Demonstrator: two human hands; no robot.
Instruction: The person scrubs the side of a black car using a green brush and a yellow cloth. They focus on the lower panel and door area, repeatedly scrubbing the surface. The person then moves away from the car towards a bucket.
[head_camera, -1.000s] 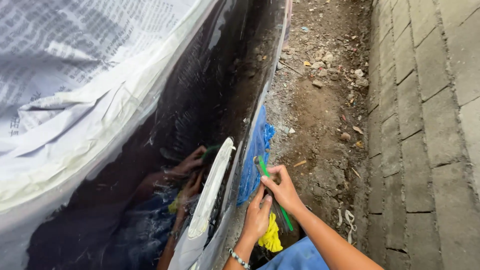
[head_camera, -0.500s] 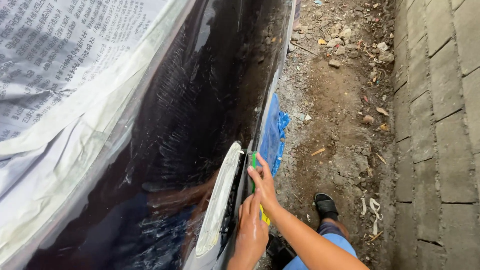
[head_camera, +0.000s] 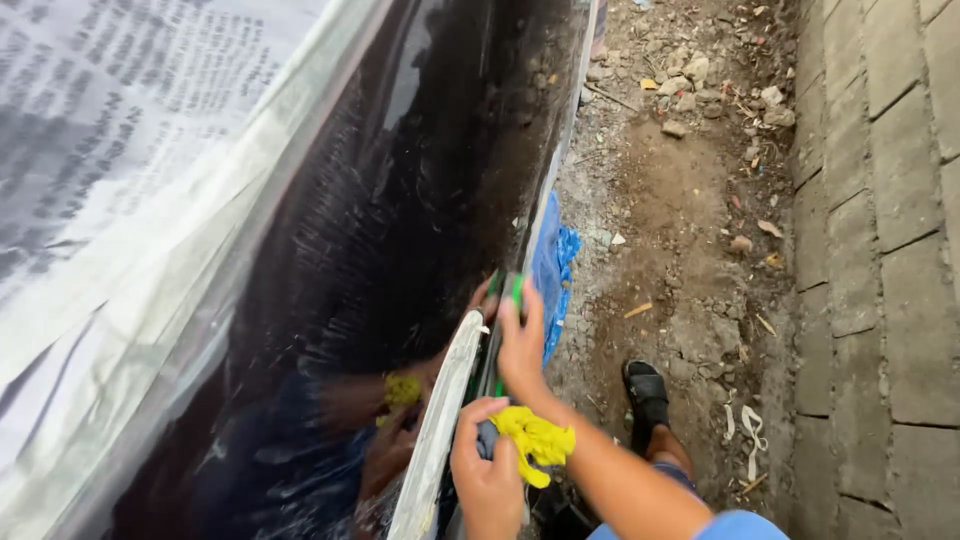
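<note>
My right hand (head_camera: 522, 345) presses a narrow green tool (head_camera: 517, 290) against the lower edge of a glossy black car panel (head_camera: 400, 220). Just below it, my left hand (head_camera: 487, 485) grips a crumpled yellow cloth (head_camera: 538, 440) beside a white masking strip (head_camera: 440, 420) that runs along the panel edge. Both hands and the cloth are mirrored in the black surface. Most of the green tool is hidden behind my fingers.
Newspaper masking (head_camera: 110, 130) covers the upper left of the car. A blue plastic sheet (head_camera: 555, 265) hangs at the panel edge. To the right lie rubble-strewn dirt (head_camera: 690, 200) and brick paving (head_camera: 880, 250). My foot in a black sandal (head_camera: 648, 390) stands on the dirt.
My right hand has slid the green tool along the panel edge. The left hand has come up beside it, with the yellow cloth now in plain view in its grip.
</note>
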